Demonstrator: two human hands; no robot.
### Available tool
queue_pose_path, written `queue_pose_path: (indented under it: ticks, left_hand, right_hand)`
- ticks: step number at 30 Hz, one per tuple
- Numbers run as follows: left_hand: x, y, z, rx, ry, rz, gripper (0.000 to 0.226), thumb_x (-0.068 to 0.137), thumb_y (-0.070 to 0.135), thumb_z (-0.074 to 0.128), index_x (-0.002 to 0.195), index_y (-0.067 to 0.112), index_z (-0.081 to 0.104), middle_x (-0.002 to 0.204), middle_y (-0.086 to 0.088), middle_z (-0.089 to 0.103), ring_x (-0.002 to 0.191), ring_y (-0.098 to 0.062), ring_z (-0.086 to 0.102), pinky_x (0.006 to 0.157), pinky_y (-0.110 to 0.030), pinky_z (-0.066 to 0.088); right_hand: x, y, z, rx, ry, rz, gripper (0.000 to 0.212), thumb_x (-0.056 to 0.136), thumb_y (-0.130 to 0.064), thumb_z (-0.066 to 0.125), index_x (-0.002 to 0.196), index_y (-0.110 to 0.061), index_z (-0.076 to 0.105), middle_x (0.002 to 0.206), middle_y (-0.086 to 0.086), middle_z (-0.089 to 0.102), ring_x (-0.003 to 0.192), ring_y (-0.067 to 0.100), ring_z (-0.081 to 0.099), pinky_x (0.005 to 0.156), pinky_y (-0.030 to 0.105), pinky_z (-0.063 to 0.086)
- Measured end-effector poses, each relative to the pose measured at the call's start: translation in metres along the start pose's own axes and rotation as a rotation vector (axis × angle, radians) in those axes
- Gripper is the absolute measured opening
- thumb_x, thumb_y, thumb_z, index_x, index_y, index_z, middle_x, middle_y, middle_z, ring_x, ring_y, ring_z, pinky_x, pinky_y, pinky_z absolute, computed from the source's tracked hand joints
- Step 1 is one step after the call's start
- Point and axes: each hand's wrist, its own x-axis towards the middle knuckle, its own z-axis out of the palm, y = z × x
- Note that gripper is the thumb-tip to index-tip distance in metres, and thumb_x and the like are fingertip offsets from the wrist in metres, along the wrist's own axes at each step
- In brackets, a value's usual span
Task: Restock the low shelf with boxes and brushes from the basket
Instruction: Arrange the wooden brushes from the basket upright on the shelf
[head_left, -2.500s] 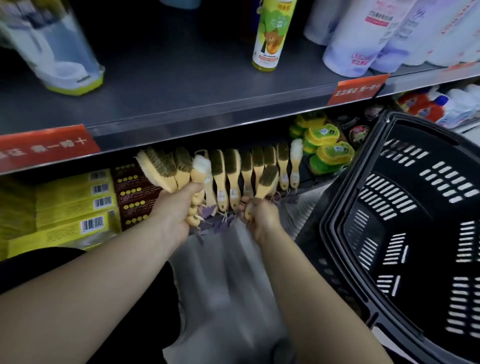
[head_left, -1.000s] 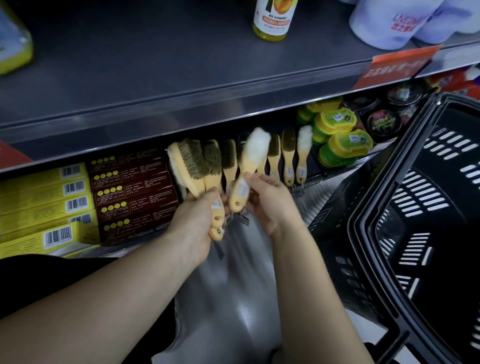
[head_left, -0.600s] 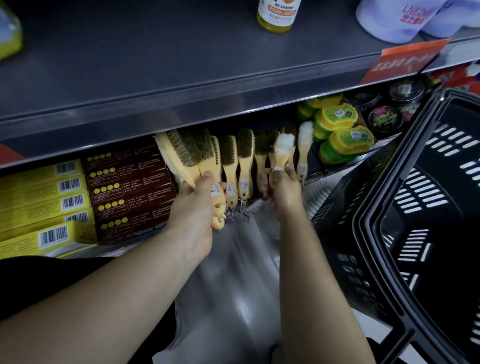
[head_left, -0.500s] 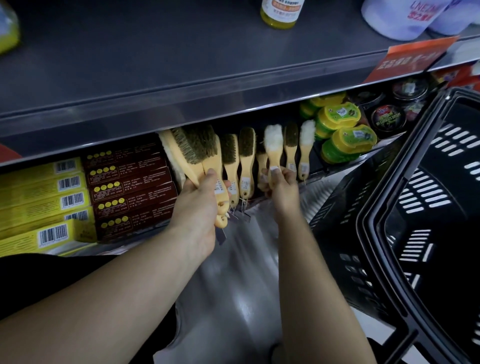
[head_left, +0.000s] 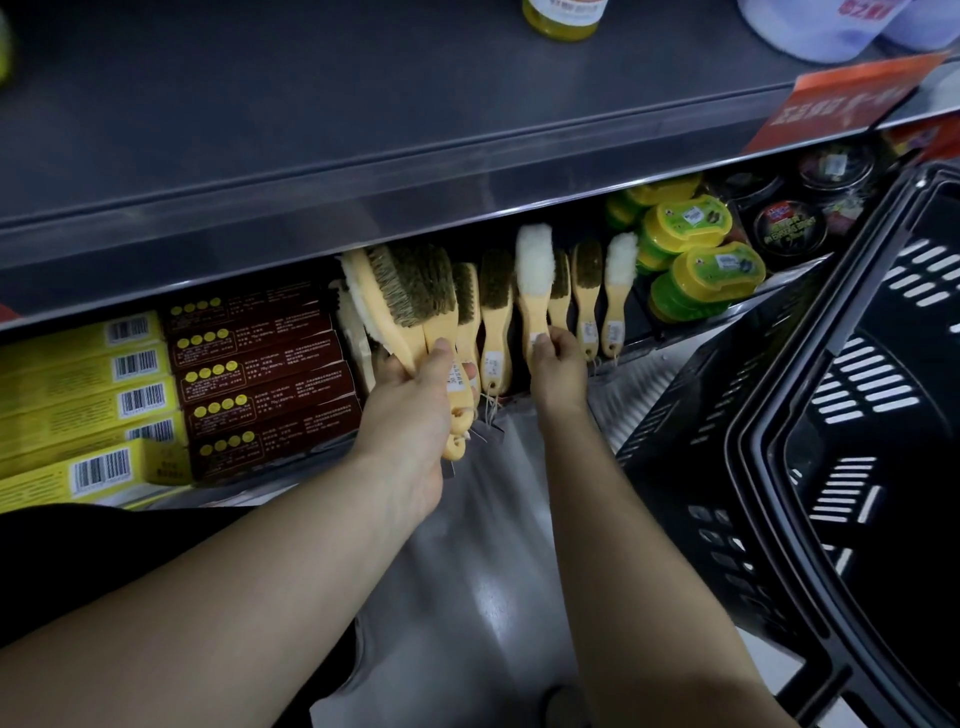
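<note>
One white brush (head_left: 534, 270) now stands shelved; right hand (head_left: 558, 364) seemingly pinches its handle.

I have both bare forearms reaching forward from the bottom of my view, the left slanting in from the lower left corner and the right rising almost straight. The left hand (head_left: 410, 410) shows its back, fingers and thumb curled round the handles of a bundle of brushes (head_left: 415, 306) (thumb on top, pressed against them). The right hand (head_left: 558, 364), slightly higher in view, pinches the handle of a white-headed brush (head_left: 534, 270), wrist straight.
</note>
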Motion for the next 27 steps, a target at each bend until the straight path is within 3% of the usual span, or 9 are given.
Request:
queue_pose_path:
  ticks: [4, 7, 10, 16, 19, 22, 24, 27]
  left_hand:
    - [0.000, -0.001, 0.001, 0.002, -0.004, -0.001, 0.012, 0.094, 0.030, 0.054, 0.086, 0.020, 0.055, 0.049, 0.009, 0.063, 0.046, -0.008, 0.049, 0.049, -0.023, 0.032]
    - [-0.001, -0.001, 0.001, 0.021, -0.003, 0.000, 0.015, 0.094, 0.030, 0.054, 0.082, 0.022, 0.055, 0.048, 0.010, 0.063, 0.047, -0.008, 0.048, 0.048, -0.022, 0.033]
    - [-0.001, -0.001, 0.002, 0.027, 0.014, -0.010, 0.016, 0.093, 0.030, 0.055, 0.081, 0.021, 0.056, 0.054, 0.007, 0.063, 0.049, -0.009, 0.048, 0.046, -0.022, 0.032]
    - [-0.003, -0.003, 0.003, 0.106, -0.046, -0.087, 0.012, 0.093, 0.031, 0.056, 0.090, 0.019, 0.057, 0.072, -0.004, 0.058, 0.054, -0.014, 0.045, 0.053, -0.026, 0.029]
    - [-0.002, -0.003, 0.004, 0.131, -0.058, -0.095, 0.012, 0.091, 0.030, 0.059, 0.094, 0.019, 0.058, 0.073, -0.003, 0.058, 0.055, -0.015, 0.046, 0.055, -0.027, 0.030]
    - [-0.001, -0.003, 0.006, 0.125, -0.074, -0.082, 0.009, 0.088, 0.026, 0.064, 0.092, 0.020, 0.060, 0.074, -0.004, 0.059, 0.056, -0.017, 0.048, 0.058, -0.027, 0.030]
    - [-0.001, -0.004, 0.007, 0.128, -0.090, -0.072, 0.013, 0.084, 0.025, 0.068, 0.094, 0.021, 0.061, 0.081, -0.008, 0.064, 0.061, -0.020, 0.054, 0.061, -0.032, 0.035]
    - [-0.001, -0.006, 0.007, 0.129, -0.113, -0.065, 0.020, 0.080, 0.024, 0.072, 0.098, 0.024, 0.064, 0.086, -0.005, 0.069, 0.064, -0.018, 0.059, 0.058, -0.031, 0.039]
  right_hand:
    - [0.009, -0.005, 0.001, 0.012, 0.007, 0.029, 0.031, 0.099, -0.023, 0.042, 0.125, -0.008, 0.054, 0.089, -0.005, 0.058, 0.084, 0.016, 0.053, 0.066, 0.021, 0.042]
    - [0.019, -0.006, 0.005, -0.045, -0.025, 0.075, 0.032, 0.098, -0.021, 0.046, 0.124, -0.005, 0.056, 0.109, 0.009, 0.063, 0.095, 0.019, 0.054, 0.078, 0.024, 0.038]
    - [0.021, -0.001, 0.009, -0.040, -0.043, 0.107, 0.030, 0.098, -0.017, 0.047, 0.124, -0.005, 0.056, 0.109, 0.011, 0.063, 0.104, 0.026, 0.057, 0.080, 0.026, 0.040]
    - [0.015, -0.006, -0.002, -0.130, 0.044, 0.044, 0.028, 0.096, -0.016, 0.049, 0.121, -0.005, 0.057, 0.108, 0.011, 0.061, 0.092, 0.018, 0.054, 0.075, 0.025, 0.040]
    - [-0.004, -0.025, -0.013, 0.016, 0.054, 0.001, 0.020, 0.097, -0.020, 0.048, 0.109, -0.009, 0.061, 0.102, 0.010, 0.063, 0.084, 0.018, 0.055, 0.069, 0.028, 0.042]
    - [-0.038, -0.048, -0.027, 0.244, -0.234, 0.060, 0.033, 0.095, -0.039, 0.049, 0.086, -0.016, 0.071, 0.079, 0.000, 0.066, 0.072, 0.012, 0.059, 0.066, 0.026, 0.045]
    - [-0.056, -0.058, -0.036, 0.322, -0.472, 0.113, 0.034, 0.089, -0.044, 0.054, 0.090, -0.016, 0.073, 0.083, -0.001, 0.071, 0.078, 0.013, 0.063, 0.070, 0.025, 0.049]
    - [-0.067, -0.067, -0.045, 0.385, -0.634, 0.133, 0.022, 0.087, -0.020, 0.063, 0.105, -0.007, 0.065, 0.088, 0.004, 0.068, 0.080, 0.014, 0.063, 0.067, 0.023, 0.049]
